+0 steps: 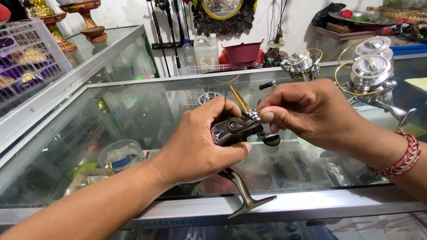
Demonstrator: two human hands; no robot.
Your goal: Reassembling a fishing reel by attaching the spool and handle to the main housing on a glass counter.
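A dark bronze fishing reel [235, 130] is showing a gold arm, and a red-and-white braided bracelet [402, 159] is lying to its right. Behind the reel, silver reels [371, 71] with gold wire and a maroon tub [243, 53] are standing.

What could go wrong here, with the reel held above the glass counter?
The left hand alone grips the dark metal fishing reel body; if it slips, the reel could strike the glass display counter top. The right hand pinches a small silver part at the reel's top; dropped, it might roll off. Two silver spinning reels stand close by the right forearm and could be knocked.
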